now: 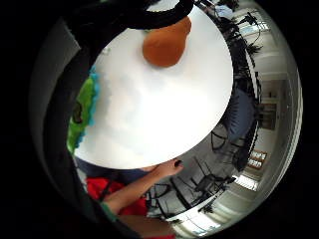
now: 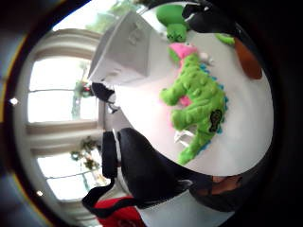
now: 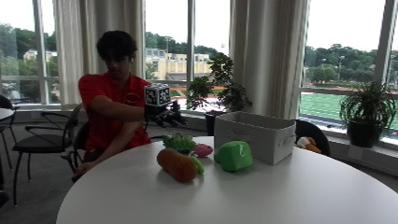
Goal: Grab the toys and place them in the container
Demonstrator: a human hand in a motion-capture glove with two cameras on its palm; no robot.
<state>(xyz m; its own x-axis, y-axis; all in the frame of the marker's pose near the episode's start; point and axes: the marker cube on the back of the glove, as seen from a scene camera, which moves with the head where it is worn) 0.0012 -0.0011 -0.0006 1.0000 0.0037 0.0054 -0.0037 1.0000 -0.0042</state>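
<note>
Round white table by the windows, toys still out, your gloved right hand raised above them.
Fingers look loosely curled, holding nothing. Carrot, dinosaur and green plush sit bunched beside the container; grab carelessly and you'll likely knock a neighbour away.

Orange carrot plush lying at the front, green dinosaur plush behind it, rounded green plush just beside white fabric container
</note>
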